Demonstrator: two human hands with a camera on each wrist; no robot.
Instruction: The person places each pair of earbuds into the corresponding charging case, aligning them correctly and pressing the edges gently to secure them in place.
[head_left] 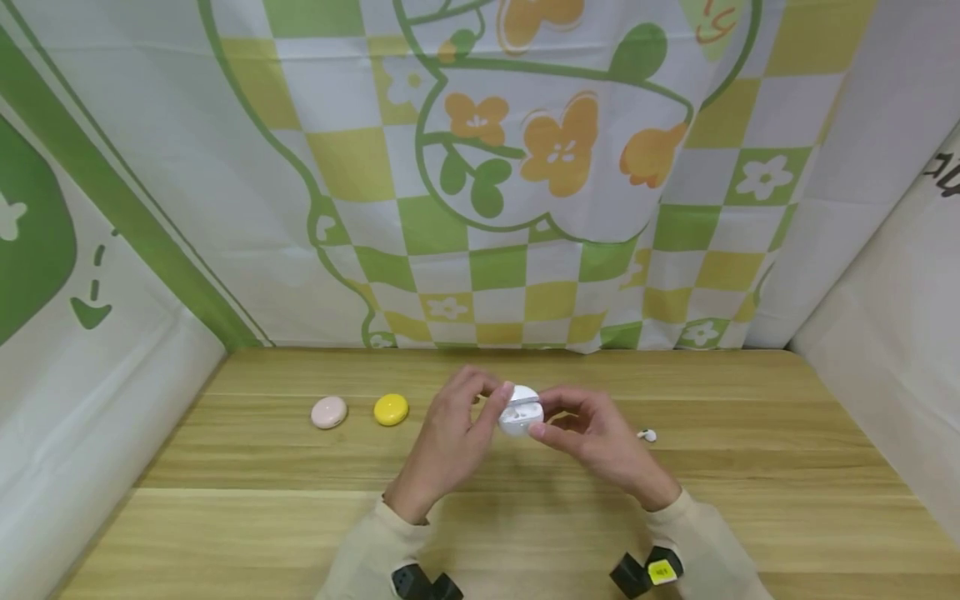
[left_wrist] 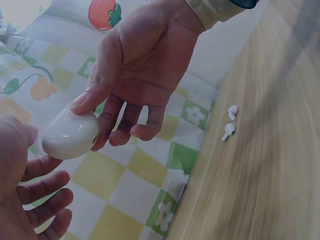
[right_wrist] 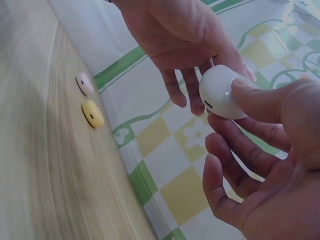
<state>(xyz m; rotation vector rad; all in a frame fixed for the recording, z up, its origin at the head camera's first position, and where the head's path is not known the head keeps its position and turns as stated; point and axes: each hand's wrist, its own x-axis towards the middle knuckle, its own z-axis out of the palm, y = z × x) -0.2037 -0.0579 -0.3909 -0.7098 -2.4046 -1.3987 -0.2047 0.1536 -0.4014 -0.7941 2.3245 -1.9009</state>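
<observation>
Over the table, a white earbud case (head_left: pixel 521 412) is held up between both hands, its lid raised and its inside facing the head camera. My left hand (head_left: pixel 455 433) pinches its left side, thumb near the lid. On the opposite side, my right hand (head_left: pixel 600 433) grips the case with thumb and fingers. The smooth white outside of the case (left_wrist: pixel 70 132) shows in the left wrist view, and a small dark slot marks it in the right wrist view. Two white earbuds, a nearer earbud (left_wrist: pixel 229 131) and another earbud (left_wrist: pixel 233 111), lie on the tabletop.
Left of the hands, a pink round case (head_left: pixel 328 412) and a yellow round case (head_left: pixel 391 409) sit on the wooden table (head_left: pixel 300 533). A patterned cloth (head_left: pixel 495 267) hangs behind the table's far edge. Pale cloth walls stand at both sides.
</observation>
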